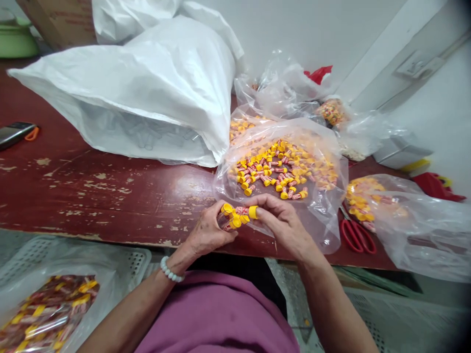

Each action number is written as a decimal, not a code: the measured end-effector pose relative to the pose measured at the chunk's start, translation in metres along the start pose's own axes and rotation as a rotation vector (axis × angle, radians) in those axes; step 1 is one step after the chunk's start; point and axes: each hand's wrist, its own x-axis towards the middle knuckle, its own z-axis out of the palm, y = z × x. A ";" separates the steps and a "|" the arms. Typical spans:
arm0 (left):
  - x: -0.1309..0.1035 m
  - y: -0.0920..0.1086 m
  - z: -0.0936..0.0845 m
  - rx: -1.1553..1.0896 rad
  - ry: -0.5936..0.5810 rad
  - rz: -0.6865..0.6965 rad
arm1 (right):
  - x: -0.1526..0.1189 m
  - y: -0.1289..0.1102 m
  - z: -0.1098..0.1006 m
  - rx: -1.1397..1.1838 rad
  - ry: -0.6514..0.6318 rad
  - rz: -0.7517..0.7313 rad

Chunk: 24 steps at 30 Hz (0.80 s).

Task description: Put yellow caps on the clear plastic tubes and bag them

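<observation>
Above the table's front edge, my left hand (211, 228) is wrapped round several small clear tubes with yellow caps (231, 215). My right hand (279, 220) pinches one more yellow-capped tube (247, 211) by its cap, its red-and-white part pointing at the bunch in my left hand. Just beyond my hands lies a clear plastic bag (324, 230) with its mouth towards me, and many small yellow-capped pieces (275, 169) are spread inside it. A white sack (158, 78) at the back left gapes open and shows clear empty tubes (147, 135).
Red-handled scissors (356, 236) lie right of my right hand, beside another bag of yellow-capped pieces (362, 196). A phone (14, 135) is at the far left of the red table (73, 196). Below left, a white basket (138, 260) stands by a bag of filled tubes (47, 314).
</observation>
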 end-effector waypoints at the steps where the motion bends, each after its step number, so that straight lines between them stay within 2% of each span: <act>1: 0.000 0.000 0.000 0.015 -0.011 0.004 | -0.002 -0.005 0.004 -0.019 -0.041 -0.009; 3: -0.002 0.000 0.001 0.042 -0.032 0.013 | -0.003 -0.008 0.009 -0.086 -0.099 -0.028; 5: -0.003 0.000 0.002 0.066 -0.032 0.028 | -0.001 -0.006 0.011 -0.140 -0.098 -0.050; 9: -0.004 0.000 0.001 0.069 -0.010 0.043 | -0.002 -0.003 0.012 -0.171 0.076 -0.137; 11: -0.004 -0.001 0.001 0.023 -0.011 0.037 | -0.007 -0.003 0.014 -0.245 0.095 -0.234; 15: -0.004 -0.004 0.005 -0.104 -0.013 0.006 | -0.017 0.000 0.028 -0.561 -0.001 -0.463; 18: -0.004 -0.006 0.009 -0.214 -0.016 -0.035 | -0.020 0.007 0.040 -0.666 -0.052 -0.487; 22: -0.002 -0.001 0.006 -0.399 -0.006 -0.171 | -0.017 0.016 0.043 -0.591 -0.064 -0.504; 24: -0.002 0.003 0.003 -0.509 -0.045 -0.236 | -0.014 0.020 0.041 -0.579 -0.025 -0.523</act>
